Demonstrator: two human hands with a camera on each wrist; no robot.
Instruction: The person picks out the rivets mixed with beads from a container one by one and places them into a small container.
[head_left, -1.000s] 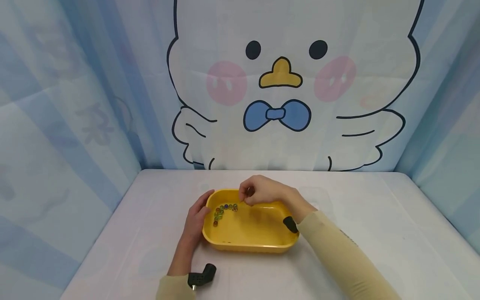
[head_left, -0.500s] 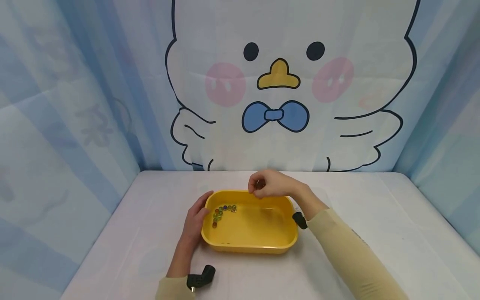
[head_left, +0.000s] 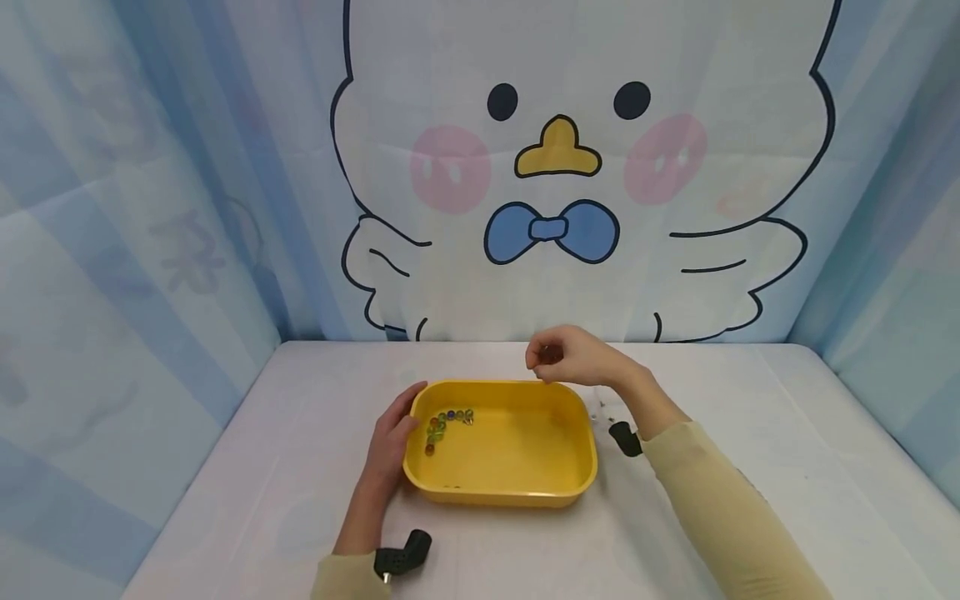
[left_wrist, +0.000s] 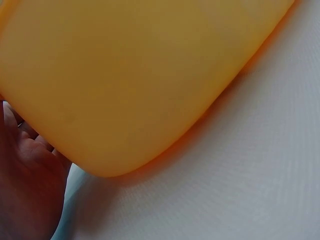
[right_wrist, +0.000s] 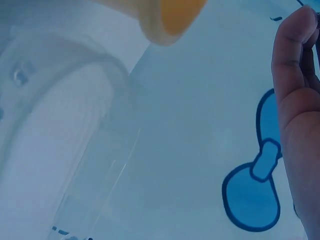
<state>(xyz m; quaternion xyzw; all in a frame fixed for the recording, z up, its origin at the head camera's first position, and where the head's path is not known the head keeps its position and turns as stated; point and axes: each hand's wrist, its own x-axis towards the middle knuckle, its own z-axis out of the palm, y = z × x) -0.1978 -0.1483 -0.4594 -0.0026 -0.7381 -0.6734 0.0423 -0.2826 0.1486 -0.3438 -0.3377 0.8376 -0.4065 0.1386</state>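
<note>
A yellow plastic basin (head_left: 510,458) stands on the table in the head view. My left hand (head_left: 392,433) grips its left side, thumb at the rim; the left wrist view shows fingers reaching behind the basin wall. Several glass marbles (head_left: 441,425) lie in a bent line along the basin's left and back sides. My right hand (head_left: 573,357) is raised over the basin's back right rim, its thumb and fingers curled towards each other. I cannot tell if a marble is between the fingertips. In the right wrist view only part of this hand (right_wrist: 300,110) shows.
A clear see-through container (right_wrist: 95,60) shows in the right wrist view, with a few small shiny things at its left. Beyond the white table (head_left: 720,467) hangs a curtain (head_left: 555,283) with a cartoon bird print, and cloth sides close in left and right.
My right hand has risen out of the basin and moved right, to its back right rim. The left hand holds the basin as before, and the visible marbles have not shifted.
</note>
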